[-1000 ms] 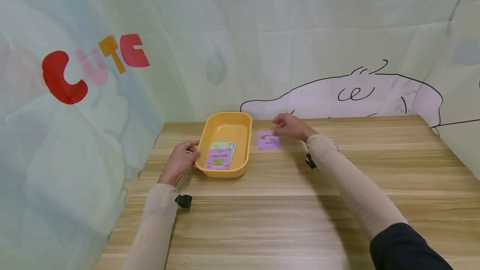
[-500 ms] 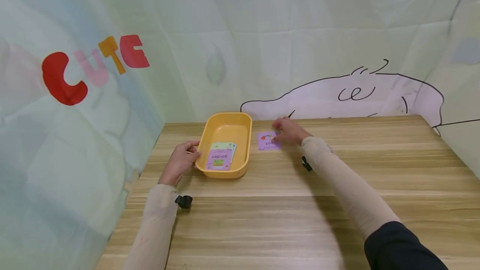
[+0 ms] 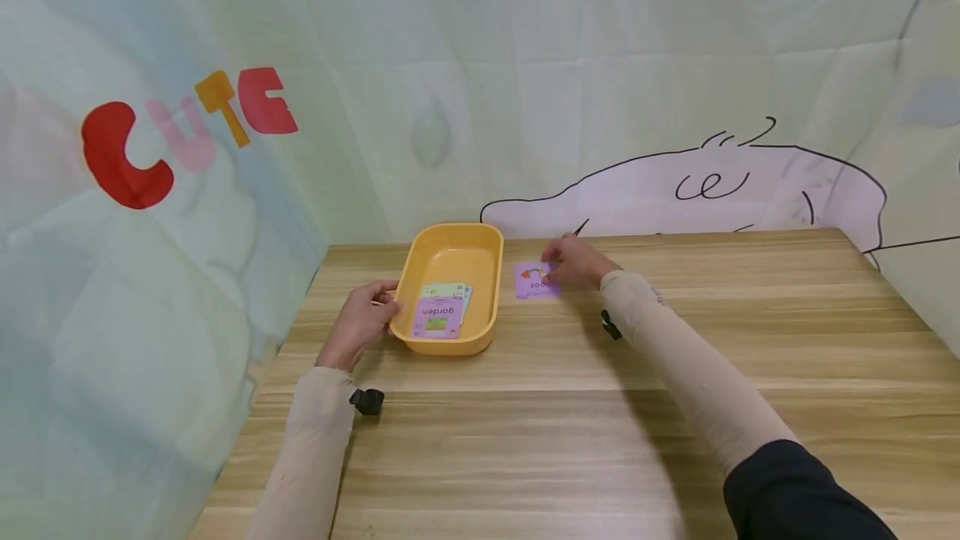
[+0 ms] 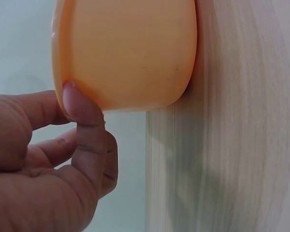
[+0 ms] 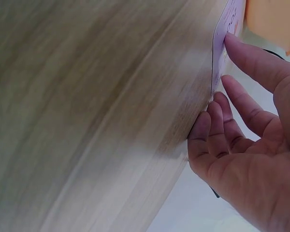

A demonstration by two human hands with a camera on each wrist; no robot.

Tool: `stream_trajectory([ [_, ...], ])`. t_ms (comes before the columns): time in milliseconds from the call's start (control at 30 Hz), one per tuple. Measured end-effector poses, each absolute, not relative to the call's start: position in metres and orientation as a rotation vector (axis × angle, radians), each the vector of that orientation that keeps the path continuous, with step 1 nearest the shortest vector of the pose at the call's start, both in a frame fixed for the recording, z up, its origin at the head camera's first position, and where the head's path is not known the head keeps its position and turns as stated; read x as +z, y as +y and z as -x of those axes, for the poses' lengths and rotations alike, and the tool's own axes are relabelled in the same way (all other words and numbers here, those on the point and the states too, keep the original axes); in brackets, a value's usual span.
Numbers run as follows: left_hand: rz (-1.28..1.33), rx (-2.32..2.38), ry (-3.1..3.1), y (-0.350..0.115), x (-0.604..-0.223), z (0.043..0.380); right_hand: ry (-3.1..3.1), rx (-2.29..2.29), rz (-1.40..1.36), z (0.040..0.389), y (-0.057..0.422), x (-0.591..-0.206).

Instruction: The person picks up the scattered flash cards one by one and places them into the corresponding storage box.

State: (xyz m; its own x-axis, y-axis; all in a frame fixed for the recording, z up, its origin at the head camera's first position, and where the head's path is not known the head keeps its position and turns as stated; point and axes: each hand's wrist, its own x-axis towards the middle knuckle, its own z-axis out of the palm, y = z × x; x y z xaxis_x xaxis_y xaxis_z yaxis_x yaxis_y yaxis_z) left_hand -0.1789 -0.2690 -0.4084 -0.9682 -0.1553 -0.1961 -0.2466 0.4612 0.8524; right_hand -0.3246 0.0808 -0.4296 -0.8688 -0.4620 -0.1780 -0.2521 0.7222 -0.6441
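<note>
A yellow plastic tray (image 3: 459, 263) stands on the table's far side. My left hand (image 3: 358, 325) pinches its left rim near the front corner; in the left wrist view, the thumb lies on the tray's outer wall (image 4: 130, 53). Just right of the tray, a purple card (image 3: 531, 285) printed "zoo" lies flat on the wood. Over that card's right edge is my right hand (image 3: 576, 263), its thumb tip on the card's face and its other fingers loosely bent at the edge, as the right wrist view shows. Part of the card is hidden under the hand.
Inside the tray, a purple "garden" card (image 3: 438, 319) overlaps a green card (image 3: 444, 290) and another card edge. The wooden table (image 3: 525, 440) ends at a fabric backdrop (image 3: 420, 65) with "CUTE" lettering on its left side.
My right hand has shifted slightly left, further over the "zoo" card, and its forearm followed. The left hand, the tray and the cards have stayed in place.
</note>
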Motion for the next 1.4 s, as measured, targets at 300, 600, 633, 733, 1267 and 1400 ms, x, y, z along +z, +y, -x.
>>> stream_trajectory([
  [300,0.363,1.54,2.606,-0.27,-0.408,0.179,2.602,-0.877,0.612,0.327,0.08,-0.431],
  [600,0.338,1.564,2.606,-0.269,-0.407,0.177,2.598,-0.861,0.611,0.329,0.079,-0.431],
  [633,0.335,1.562,2.606,-0.27,-0.407,0.178,2.601,-0.857,0.613,0.329,0.078,-0.431],
  [733,0.338,1.558,2.603,-0.27,-0.408,0.178,2.618,-0.829,0.621,0.328,0.077,-0.429],
  [1267,0.322,1.549,2.623,-0.271,-0.408,0.177,2.718,-0.579,0.669,0.328,0.068,-0.423],
  [1400,0.327,1.552,2.62,-0.27,-0.408,0.177,2.705,-0.554,0.653,0.329,0.067,-0.421],
])
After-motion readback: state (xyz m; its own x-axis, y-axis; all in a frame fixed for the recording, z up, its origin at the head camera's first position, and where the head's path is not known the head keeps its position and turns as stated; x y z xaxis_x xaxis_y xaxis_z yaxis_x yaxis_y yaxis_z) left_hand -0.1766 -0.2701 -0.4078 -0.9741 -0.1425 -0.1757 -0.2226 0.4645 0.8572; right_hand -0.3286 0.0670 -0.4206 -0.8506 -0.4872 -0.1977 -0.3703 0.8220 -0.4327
